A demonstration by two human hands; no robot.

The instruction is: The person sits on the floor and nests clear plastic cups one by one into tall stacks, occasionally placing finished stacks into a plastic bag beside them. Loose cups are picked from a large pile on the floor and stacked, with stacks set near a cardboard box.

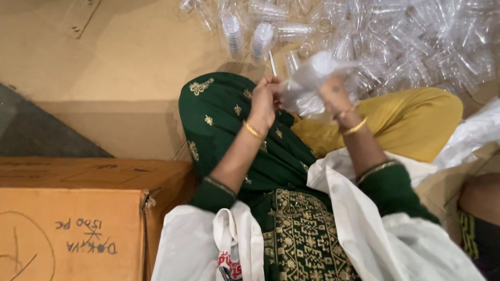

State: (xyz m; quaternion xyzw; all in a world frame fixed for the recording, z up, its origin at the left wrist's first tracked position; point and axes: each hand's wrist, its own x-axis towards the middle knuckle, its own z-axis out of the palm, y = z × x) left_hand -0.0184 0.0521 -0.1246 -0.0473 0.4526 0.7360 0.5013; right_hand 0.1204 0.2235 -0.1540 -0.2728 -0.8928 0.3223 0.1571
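My left hand [265, 99] and my right hand [336, 96] are raised over my lap, both gripping a crumpled clear plastic bag [307, 83] stretched between them. The left hand pinches the bag's left edge; the right hand is partly wrapped in the plastic. Each wrist wears a gold bangle. I sit on the floor in a green embroidered dress [234, 119] with yellow trousers [411, 119]. Just beyond the hands lie two stacks of clear plastic cups [247, 36].
A big heap of loose clear plastic cups [406, 41] covers the floor at the top right. A brown cardboard box [73, 218] stands at the lower left. White cloth [364, 224] drapes my lap. Another person's knee [482, 200] shows at the right edge.
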